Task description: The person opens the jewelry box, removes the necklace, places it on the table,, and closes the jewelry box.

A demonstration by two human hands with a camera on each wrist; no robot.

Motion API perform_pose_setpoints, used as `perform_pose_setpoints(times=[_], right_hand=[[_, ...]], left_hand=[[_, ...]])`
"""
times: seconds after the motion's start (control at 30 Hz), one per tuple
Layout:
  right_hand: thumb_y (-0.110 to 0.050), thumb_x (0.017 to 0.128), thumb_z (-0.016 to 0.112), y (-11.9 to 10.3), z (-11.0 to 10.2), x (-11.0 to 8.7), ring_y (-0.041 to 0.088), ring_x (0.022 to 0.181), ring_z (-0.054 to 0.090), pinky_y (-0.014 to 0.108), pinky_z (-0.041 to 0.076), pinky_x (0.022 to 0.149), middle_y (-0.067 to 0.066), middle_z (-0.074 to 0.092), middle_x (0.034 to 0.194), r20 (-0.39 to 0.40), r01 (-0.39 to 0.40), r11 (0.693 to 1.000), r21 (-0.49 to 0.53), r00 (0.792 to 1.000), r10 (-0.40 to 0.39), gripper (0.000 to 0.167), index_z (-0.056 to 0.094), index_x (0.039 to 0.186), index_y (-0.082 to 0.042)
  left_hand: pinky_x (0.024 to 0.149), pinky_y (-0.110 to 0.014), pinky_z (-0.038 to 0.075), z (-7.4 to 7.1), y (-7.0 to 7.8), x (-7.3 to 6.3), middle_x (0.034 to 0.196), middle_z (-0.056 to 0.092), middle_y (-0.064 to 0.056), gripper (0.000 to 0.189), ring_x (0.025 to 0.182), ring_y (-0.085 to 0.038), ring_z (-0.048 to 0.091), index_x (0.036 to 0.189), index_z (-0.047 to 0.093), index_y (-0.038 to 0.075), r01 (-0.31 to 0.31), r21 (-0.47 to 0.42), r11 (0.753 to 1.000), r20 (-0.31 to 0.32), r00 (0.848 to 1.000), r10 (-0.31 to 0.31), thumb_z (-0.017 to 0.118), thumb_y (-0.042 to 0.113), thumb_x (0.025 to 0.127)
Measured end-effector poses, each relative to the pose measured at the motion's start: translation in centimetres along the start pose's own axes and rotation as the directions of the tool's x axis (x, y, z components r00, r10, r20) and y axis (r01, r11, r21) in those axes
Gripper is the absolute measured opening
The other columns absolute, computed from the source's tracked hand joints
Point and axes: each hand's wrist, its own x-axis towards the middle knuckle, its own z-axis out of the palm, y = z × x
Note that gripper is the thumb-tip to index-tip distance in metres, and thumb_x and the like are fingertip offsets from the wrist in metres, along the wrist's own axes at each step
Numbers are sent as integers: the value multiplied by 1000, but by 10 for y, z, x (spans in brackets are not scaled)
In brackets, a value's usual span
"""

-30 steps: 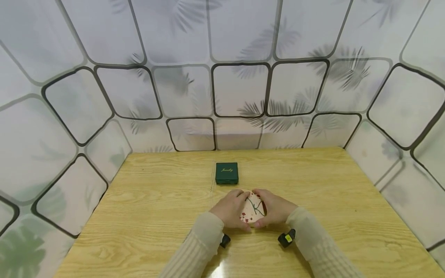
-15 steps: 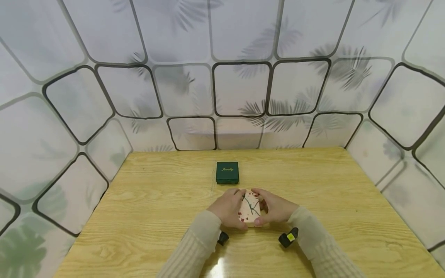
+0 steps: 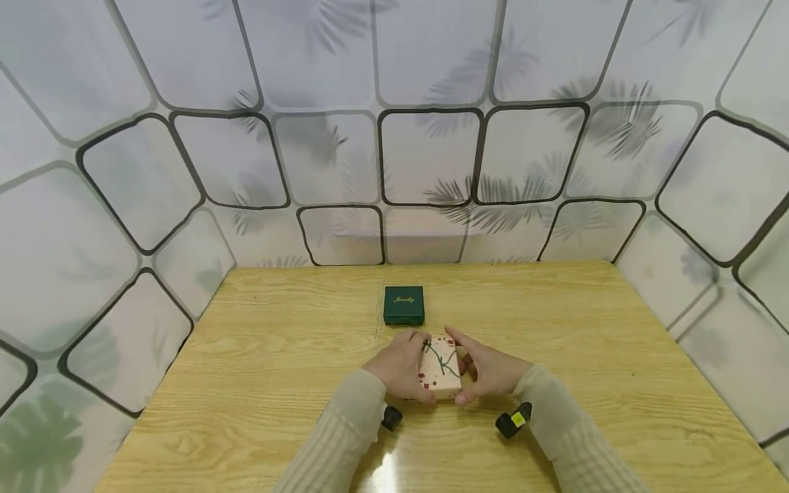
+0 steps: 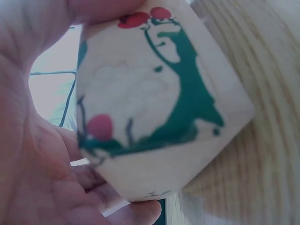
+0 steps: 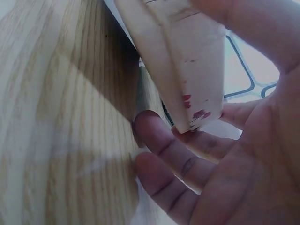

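A small cream box point(image 3: 440, 370) printed with red blossoms and a green branch is held just over the table, between both hands. My left hand point(image 3: 399, 368) grips its left side, thumb along the near edge and fingers at the far edge. In the left wrist view the box point(image 4: 126, 93) shows a tilted face with a green branch and red dots. My right hand point(image 3: 493, 370) curls around the right side, thumb and index at the two right corners. The right wrist view shows fingertips at the box's point(image 5: 201, 65) lower corner, with two other fingers off it near the wood.
Just beyond the hands, a dark green box point(image 3: 403, 306) with gold lettering lies on the wooden table point(image 3: 277, 349). Black wrist cameras hang under both cuffs. A pale curtain point(image 3: 425, 157) with dark squares and leaf prints encloses the back and sides.
The cream box has shifted slightly left and turned more upright in the head view. My left hand moved left with it, while a wider gap opened between the right palm and the box.
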Motion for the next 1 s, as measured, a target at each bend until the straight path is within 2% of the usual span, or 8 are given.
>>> perform_pose_setpoints(times=[0.23, 0.47, 0.53, 0.63, 0.8, 1.0], right_hand=[[-23, 71, 87, 3, 0, 1, 24, 94, 57, 34, 48, 72, 8, 58, 110, -26, -3, 999, -55, 1000, 1, 126, -7, 155, -17], [-27, 69, 89, 2, 1, 0, 23, 89, 57, 33, 48, 68, 6, 60, 103, -53, -13, 996, -91, 999, 8, 127, -3, 156, -18], [-27, 68, 89, 1, 1, 0, 22, 91, 57, 34, 49, 71, 7, 59, 106, -58, -8, 996, -91, 998, 3, 127, -3, 156, -19], [-29, 68, 89, -3, 2, 0, 21, 97, 57, 36, 50, 76, 8, 53, 123, -64, 2, 996, -85, 998, -8, 128, -4, 156, -20], [-32, 70, 87, -7, 2, 0, 19, 100, 57, 37, 51, 78, 9, 44, 135, -73, 24, 995, -96, 997, -31, 126, -4, 155, -18], [-31, 71, 87, -8, 1, -1, 20, 103, 56, 39, 49, 81, 7, 28, 149, -80, 47, 994, -98, 995, -55, 124, -2, 155, -13]], left_hand=[[94, -32, 46, -1, -2, 1, 140, 40, -8, 110, 115, -17, 45, 147, 34, 8, -6, -29, 1000, -3, 1000, 6, 86, 50, 60], [100, -33, 43, -2, 0, 0, 142, 40, -9, 113, 124, -20, 43, 150, 30, 5, -77, 26, 997, -6, 997, 78, 81, 60, 65], [102, -34, 41, -2, 1, 0, 143, 39, -9, 115, 126, -20, 43, 151, 28, 5, -93, 32, 995, -4, 996, 94, 80, 62, 65], [104, -35, 39, -2, 2, 0, 144, 40, -9, 119, 127, -20, 43, 152, 25, 5, -110, 34, 993, -10, 994, 111, 80, 64, 64], [99, -31, 42, -1, 2, 1, 139, 43, -6, 118, 117, -16, 47, 152, 24, 5, -136, 28, 990, -27, 990, 137, 80, 63, 65], [93, -29, 45, -2, 1, 2, 140, 43, -5, 112, 110, -13, 48, 151, 26, 5, -122, -34, 992, -43, 992, 121, 81, 55, 67]])
